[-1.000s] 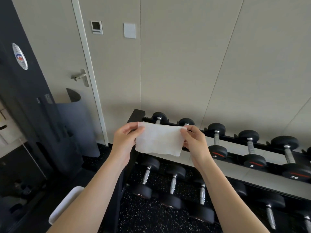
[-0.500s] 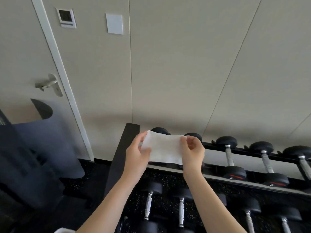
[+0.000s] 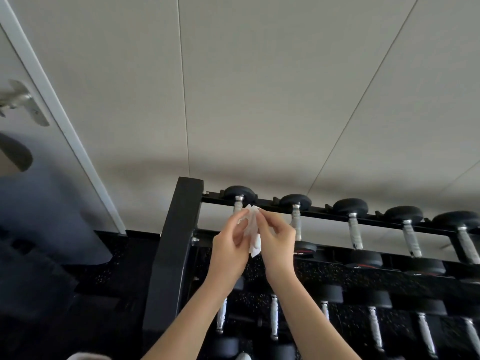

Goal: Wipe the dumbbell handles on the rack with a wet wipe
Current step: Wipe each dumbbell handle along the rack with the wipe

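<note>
A white wet wipe [image 3: 253, 231], now folded narrow, hangs between both hands in front of the top shelf of the black dumbbell rack [image 3: 174, 245]. My left hand [image 3: 230, 245] pinches its left side and my right hand [image 3: 275, 242] pinches its right side with fingertips at the top edge. Just behind the wipe is the leftmost top-shelf dumbbell [image 3: 239, 197], its chrome handle mostly hidden by my left hand. To its right stands a second dumbbell [image 3: 296, 216], with further ones [image 3: 354, 227] along the shelf.
A lower shelf holds several more dumbbells [image 3: 374, 326] with chrome handles. The rack's thick black upright stands left of my hands. A beige panelled wall [image 3: 259, 100] rises behind. A door with a metal lever handle [image 3: 18, 102] is at far left; black speckled flooring lies below.
The hands have come together, folding the spread wipe into a narrow strip. They have moved closer to the leftmost top-shelf dumbbell, and the view has shifted nearer the rack.
</note>
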`<control>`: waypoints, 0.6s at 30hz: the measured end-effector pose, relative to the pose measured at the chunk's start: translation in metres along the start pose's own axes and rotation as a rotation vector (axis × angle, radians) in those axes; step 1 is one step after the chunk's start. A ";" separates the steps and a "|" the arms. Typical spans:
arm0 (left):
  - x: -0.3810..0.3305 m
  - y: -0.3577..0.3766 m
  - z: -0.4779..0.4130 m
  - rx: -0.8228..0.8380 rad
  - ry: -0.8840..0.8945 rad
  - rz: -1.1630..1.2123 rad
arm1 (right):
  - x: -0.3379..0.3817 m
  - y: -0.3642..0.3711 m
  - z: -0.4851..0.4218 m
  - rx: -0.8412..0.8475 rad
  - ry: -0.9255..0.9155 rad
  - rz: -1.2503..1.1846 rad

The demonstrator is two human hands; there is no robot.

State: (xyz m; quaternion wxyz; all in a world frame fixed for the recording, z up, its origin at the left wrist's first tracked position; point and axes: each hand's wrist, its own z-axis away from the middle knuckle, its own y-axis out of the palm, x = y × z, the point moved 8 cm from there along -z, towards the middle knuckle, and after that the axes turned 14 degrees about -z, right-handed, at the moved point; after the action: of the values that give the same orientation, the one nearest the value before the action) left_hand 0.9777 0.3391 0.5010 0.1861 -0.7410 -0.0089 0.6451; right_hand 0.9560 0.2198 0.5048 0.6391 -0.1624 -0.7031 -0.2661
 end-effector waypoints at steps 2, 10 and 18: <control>0.003 0.002 -0.008 0.011 0.001 -0.011 | -0.009 0.001 -0.007 0.033 0.011 -0.011; 0.023 0.040 -0.053 0.102 -0.088 -0.056 | -0.043 -0.016 -0.054 0.078 0.088 -0.036; 0.067 0.077 -0.097 0.151 -0.260 -0.017 | -0.087 -0.033 -0.103 0.164 0.191 0.002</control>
State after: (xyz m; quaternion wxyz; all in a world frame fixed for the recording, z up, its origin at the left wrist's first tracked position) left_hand 1.0647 0.2590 0.4246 0.2441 -0.6352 0.0092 0.7327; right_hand 1.0320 0.1434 0.4180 0.7145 -0.0843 -0.6582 -0.2216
